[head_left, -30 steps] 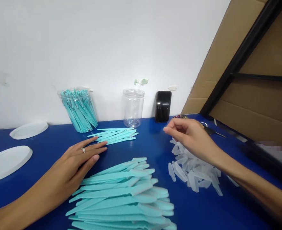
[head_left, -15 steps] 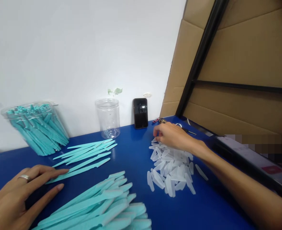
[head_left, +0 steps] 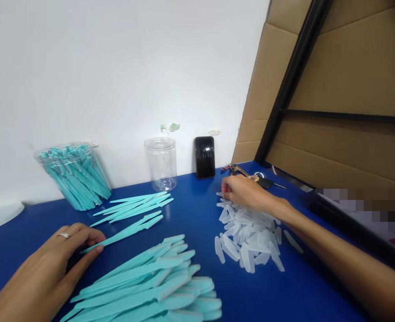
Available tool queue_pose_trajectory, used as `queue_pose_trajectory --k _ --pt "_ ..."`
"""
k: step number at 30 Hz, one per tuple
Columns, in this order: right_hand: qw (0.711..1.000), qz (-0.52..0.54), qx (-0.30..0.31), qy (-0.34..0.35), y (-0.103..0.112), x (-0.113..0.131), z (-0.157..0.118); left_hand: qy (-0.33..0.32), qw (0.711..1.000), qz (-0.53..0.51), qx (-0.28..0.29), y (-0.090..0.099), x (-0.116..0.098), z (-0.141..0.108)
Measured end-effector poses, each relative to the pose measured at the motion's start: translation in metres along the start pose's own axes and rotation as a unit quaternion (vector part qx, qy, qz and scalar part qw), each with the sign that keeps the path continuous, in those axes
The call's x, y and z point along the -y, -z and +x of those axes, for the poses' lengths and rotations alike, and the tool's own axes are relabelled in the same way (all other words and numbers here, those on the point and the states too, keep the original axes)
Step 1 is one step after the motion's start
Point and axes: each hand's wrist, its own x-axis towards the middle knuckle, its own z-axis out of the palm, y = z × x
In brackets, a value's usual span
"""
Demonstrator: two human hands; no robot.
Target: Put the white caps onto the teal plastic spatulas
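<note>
My left hand (head_left: 58, 261), with a ring on one finger, pinches the narrow handle end of a teal eyebrow razor (head_left: 126, 231) lying on the blue table. A second razor lies close against it, and I cannot tell whether the fingers grip that one too. Just beyond is a loose row of similar razors (head_left: 135, 207); a thick heap of them (head_left: 150, 286) lies nearer me. On the right, my right hand (head_left: 242, 190) has its fingers closed at the far edge of a pile of translucent white blade caps (head_left: 251, 237). One cap (head_left: 219, 194) pokes out at its fingertips.
A clear jar (head_left: 78, 179) packed with teal razors leans at the back left. Beside it stands an empty clear jar (head_left: 162, 167). A phone (head_left: 205, 157) rests against the wall, with keys (head_left: 266, 182) to its right. Cardboard (head_left: 351, 76) and a black frame border the right side.
My left hand's fingers have closed on the razor handle, and the two nearest razors now lie together. My right hand stays at the caps' far edge. The whole view has shifted slightly.
</note>
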Motion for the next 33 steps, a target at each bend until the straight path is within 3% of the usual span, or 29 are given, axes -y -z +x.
queue_pose_trajectory --k 6,12,20,23,27,33 --pt "0.999 0.027 -0.037 0.014 -0.005 0.006 0.000 0.013 0.999 -0.042 0.002 0.002 -0.001 0.000" --pt "0.992 0.069 -0.092 0.050 -0.002 0.027 -0.011 0.026 0.998 -0.053 0.010 0.007 -0.014 0.002" --pt "0.974 0.150 -0.090 0.146 -0.017 0.054 -0.037 0.008 0.999 -0.039 0.001 0.012 -0.022 -0.001" --pt "0.969 0.165 -0.079 0.165 -0.020 0.057 -0.040 -0.027 0.999 -0.039 -0.020 0.013 -0.022 -0.001" --pt "0.969 0.168 -0.063 0.173 -0.022 0.060 -0.041 -0.020 0.998 -0.042 -0.039 0.018 -0.028 0.001" --pt "0.969 0.163 -0.046 0.180 -0.026 0.062 -0.045 -0.018 0.999 -0.010 0.048 0.030 -0.038 0.001"
